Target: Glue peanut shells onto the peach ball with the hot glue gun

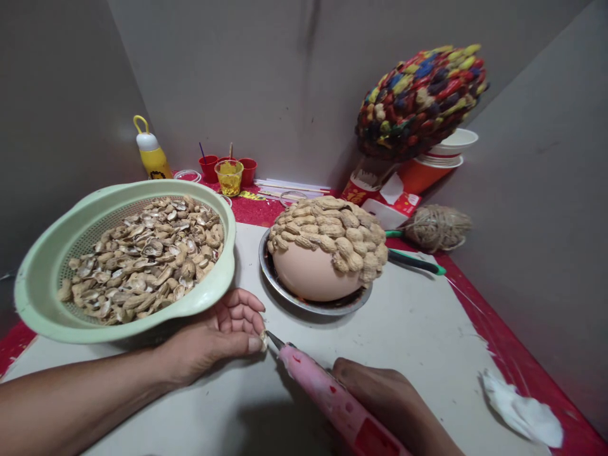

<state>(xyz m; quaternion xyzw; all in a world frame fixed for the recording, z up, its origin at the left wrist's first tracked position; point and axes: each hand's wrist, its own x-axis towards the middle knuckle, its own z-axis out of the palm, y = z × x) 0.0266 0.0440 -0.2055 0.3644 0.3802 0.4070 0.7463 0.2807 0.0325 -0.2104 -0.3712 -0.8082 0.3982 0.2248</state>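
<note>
Between thumb and fingertips, my left hand (216,339) pinches a small peanut shell (264,341). My right hand (375,389) is wrapped round a pink hot glue gun (323,392), whose dark nozzle touches or nearly touches that shell. Behind both hands, a smooth egg-shaped form (311,273) lies on its side in a shallow metal dish (332,309). Rows of peanut shells (332,228) cover its top and right side, while its lower front is bare. A pale green colander (221,288) full of loose peanut shells (147,259) stands beside my left hand.
Green-handled scissors (415,261) and a twine ball (437,227) lie right of the dish. A colourful shell-covered form (422,101) stands behind, near paper cups (430,171). Paint cups (229,177) and a yellow bottle (152,152) stand at the back. A crumpled tissue (520,408) lies front right.
</note>
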